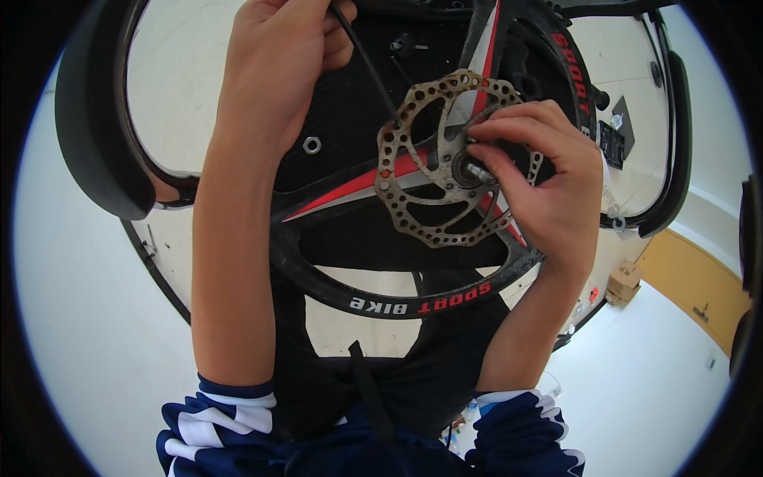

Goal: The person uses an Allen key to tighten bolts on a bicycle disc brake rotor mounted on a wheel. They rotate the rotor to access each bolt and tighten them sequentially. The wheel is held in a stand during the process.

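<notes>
A black bicycle wheel (381,305) with red and grey spokes lies in front of me. A metal brake disc (395,216) with many small holes is fixed around its hub. At the upper left, my left hand (298,36) is closed around a thin black rod (367,65), whose lower end meets the disc's rim. My right hand (548,155) pinches beside the threaded axle (480,172) at the hub; what sits between its fingertips is hidden. Left of the disc, a hex nut (311,145) rests on a black textured surface.
Near the wheel's far side lies a small black part (405,46). Curved black padded bars (103,119) rise at left and right. Cardboard boxes (624,280) and a black case (611,145) stand farther off at the right. My legs are under the wheel's near edge.
</notes>
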### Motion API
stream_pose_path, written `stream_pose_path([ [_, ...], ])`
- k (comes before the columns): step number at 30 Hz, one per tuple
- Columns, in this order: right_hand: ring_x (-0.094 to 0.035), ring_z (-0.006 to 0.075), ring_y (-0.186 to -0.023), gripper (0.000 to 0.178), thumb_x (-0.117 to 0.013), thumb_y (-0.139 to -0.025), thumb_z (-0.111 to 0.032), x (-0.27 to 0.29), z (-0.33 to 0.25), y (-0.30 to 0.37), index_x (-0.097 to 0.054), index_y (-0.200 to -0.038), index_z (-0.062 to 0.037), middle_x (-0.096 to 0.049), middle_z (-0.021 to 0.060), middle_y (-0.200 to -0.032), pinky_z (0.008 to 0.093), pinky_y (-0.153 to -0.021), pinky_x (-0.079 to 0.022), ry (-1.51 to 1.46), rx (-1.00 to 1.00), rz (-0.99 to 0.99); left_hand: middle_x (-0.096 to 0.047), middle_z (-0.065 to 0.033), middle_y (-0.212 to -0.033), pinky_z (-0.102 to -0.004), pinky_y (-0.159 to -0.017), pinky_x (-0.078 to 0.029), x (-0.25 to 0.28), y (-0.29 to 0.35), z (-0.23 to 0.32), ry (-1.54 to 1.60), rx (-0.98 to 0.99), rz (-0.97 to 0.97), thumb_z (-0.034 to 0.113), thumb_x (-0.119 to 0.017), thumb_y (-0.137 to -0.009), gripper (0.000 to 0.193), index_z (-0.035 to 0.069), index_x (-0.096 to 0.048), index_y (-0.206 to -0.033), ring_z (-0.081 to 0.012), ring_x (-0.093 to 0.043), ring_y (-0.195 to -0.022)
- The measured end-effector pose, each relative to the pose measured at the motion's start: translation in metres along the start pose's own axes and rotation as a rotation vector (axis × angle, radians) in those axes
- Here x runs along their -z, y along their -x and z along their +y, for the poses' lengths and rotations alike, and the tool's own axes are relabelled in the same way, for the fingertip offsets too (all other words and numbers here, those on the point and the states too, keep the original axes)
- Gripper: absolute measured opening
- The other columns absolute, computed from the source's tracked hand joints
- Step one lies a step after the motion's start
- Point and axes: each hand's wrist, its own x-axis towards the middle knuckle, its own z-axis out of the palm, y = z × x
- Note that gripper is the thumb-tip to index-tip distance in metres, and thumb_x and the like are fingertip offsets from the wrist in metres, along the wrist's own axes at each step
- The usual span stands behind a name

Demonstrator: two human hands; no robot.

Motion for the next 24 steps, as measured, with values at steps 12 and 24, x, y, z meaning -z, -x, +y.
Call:
stream_pose_path([
  [12, -0.064, 0.0158, -0.076, 0.018, -0.083, -0.068, -0.004, 0.003, -0.001, -0.001, -0.075, -0.083, -0.0019, -0.069, 0.0058, -0.081, 0.0264, -0.067, -0.050, -0.010, -0.091, -0.033, -0.045, 0.0059, -0.057, -0.0185, -0.044, -0.029, -0.003, 0.001, 0.005, -0.020, 0.009, 0.049, 0.042, -0.054, -0.103, 0.044, 0.005, -0.063, -0.082, -0.0028, -0.037, -0.047],
  [24, -0.065, 0.0173, -0.076, 0.017, -0.081, -0.071, -0.002, 0.004, 0.009, 0.001, -0.077, -0.088, -0.0026, -0.069, 0.0063, -0.084, 0.0266, -0.070, -0.051, -0.092, -0.049, -0.042, -0.043, 0.0065, -0.057, -0.0193, -0.044, -0.027, 0.001, -0.001, 0.000, 0.009, -0.018, -0.006, 0.043, -0.054, -0.103, 0.044, 0.005, -0.063, -0.082, -0.0029, -0.035, -0.047],
])
